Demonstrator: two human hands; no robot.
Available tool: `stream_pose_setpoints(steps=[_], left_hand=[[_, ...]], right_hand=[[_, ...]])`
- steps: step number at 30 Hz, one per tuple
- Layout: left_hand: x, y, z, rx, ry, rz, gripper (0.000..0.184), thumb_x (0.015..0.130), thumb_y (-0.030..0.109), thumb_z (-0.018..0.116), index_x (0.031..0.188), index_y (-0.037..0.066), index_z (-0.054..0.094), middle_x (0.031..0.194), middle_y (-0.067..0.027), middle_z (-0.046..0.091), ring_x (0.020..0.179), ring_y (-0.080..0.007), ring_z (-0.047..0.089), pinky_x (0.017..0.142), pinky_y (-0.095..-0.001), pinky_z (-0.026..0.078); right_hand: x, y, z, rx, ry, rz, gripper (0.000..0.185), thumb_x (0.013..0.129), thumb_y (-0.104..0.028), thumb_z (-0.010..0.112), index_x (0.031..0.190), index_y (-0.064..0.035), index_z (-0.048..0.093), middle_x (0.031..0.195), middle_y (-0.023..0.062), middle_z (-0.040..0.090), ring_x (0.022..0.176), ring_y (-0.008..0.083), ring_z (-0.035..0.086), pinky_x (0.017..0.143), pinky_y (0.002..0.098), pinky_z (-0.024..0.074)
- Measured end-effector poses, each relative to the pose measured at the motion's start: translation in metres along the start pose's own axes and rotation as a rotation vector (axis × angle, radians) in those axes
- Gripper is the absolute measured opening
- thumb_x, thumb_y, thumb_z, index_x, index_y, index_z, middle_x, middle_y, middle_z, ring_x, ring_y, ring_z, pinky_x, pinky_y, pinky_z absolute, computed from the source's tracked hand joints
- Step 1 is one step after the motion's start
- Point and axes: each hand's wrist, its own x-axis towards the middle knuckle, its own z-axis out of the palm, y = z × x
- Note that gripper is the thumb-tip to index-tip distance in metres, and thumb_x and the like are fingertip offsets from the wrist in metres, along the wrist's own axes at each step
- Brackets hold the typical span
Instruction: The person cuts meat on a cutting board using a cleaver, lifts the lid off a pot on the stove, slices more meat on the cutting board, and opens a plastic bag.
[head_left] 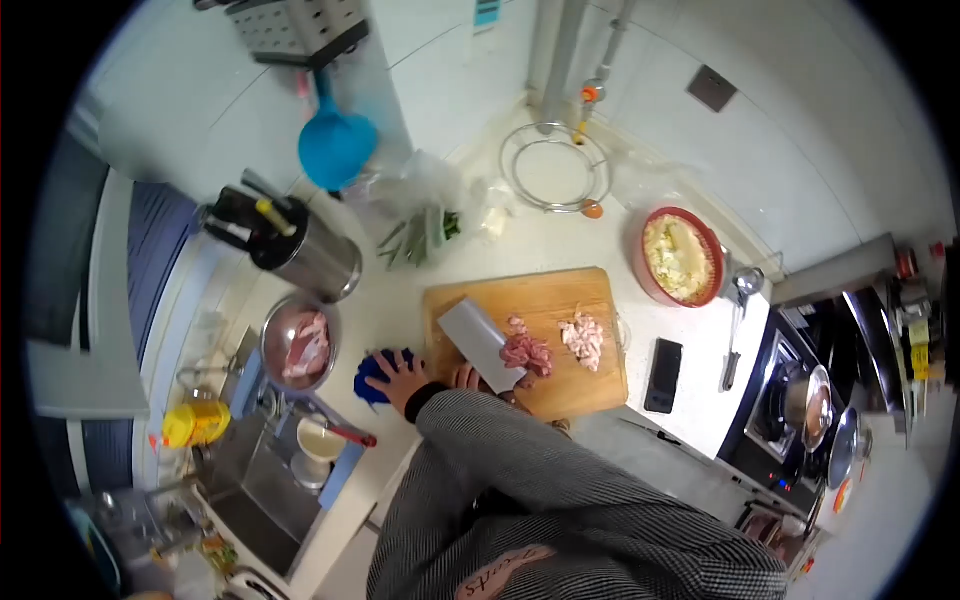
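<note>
My right hand [398, 381] reaches across to the left, its fingers spread on a bunched dark blue cloth [370, 382] beside the board. Under the right sleeve, my left hand [467, 376] shows only a few fingers, lying on the wooden cutting board [570, 395] by the cleaver. The cleaver [474, 335] lies flat on the board, its handle end mostly covered by the sleeve. Right of the blade is a pile of sliced red meat [526, 352]. Farther right sits a pile of paler chopped meat [582, 340].
A metal bowl [300, 345] of raw meat stands by the sink [250, 500]. Behind are a knife holder [305, 255] and green leaves [420, 237]. Rightward are a red bowl [680, 258], a phone [664, 376], a ladle [740, 310] and a pot [812, 405] on the stove.
</note>
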Motion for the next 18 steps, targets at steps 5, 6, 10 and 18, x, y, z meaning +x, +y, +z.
stream_pose_setpoints(steps=[5, 6, 10, 18], left_hand=[[0.003, 0.005, 0.012, 0.066, 0.07, 0.073, 0.052, 0.072, 0.024, 0.06, 0.114, -0.003, 0.045, 0.123, -0.0211, 0.04, 0.116, -0.0395, 0.035, 0.1, -0.0493, 0.027], [0.002, 0.005, 0.014, 0.094, 0.086, 0.083, 0.051, 0.072, 0.024, 0.06, 0.114, -0.003, 0.045, 0.122, -0.0211, 0.04, 0.115, -0.0396, 0.035, 0.1, -0.0494, 0.027], [-0.008, -0.001, 0.014, 0.304, 0.186, 0.145, 0.051, 0.072, 0.023, 0.059, 0.114, -0.003, 0.045, 0.122, -0.0213, 0.041, 0.115, -0.0398, 0.035, 0.1, -0.05, 0.027], [0.008, 0.019, -0.009, 0.0, -0.058, -0.003, 0.049, 0.075, 0.016, 0.05, 0.118, -0.007, 0.041, 0.123, -0.0248, 0.04, 0.114, -0.0421, 0.037, 0.096, -0.0506, 0.028]], right_hand=[[0.016, 0.008, 0.024, 0.486, 0.205, -0.007, 0.035, 0.076, -0.013, 0.054, 0.108, -0.002, 0.045, 0.097, 0.023, 0.053, 0.087, 0.0386, 0.056, 0.07, 0.0444, 0.0472], [0.015, 0.004, 0.003, 0.714, 0.14, 0.127, 0.041, 0.08, -0.018, 0.058, 0.115, -0.0044, 0.044, 0.104, 0.0235, 0.053, 0.094, 0.0394, 0.054, 0.077, 0.0439, 0.0463], [-0.083, 0.033, -0.127, 0.679, 0.209, 0.518, 0.027, 0.089, -0.025, 0.047, 0.11, -0.0076, 0.049, 0.08, 0.0181, 0.059, 0.076, 0.0372, 0.059, 0.071, 0.0457, 0.046], [-0.376, 0.199, -0.118, 0.377, 1.354, 1.354, 0.035, 0.092, -0.032, 0.046, 0.089, 0.0002, 0.06, 0.057, 0.0216, 0.052, 0.049, 0.0327, 0.054, 0.048, 0.0413, 0.0386]])
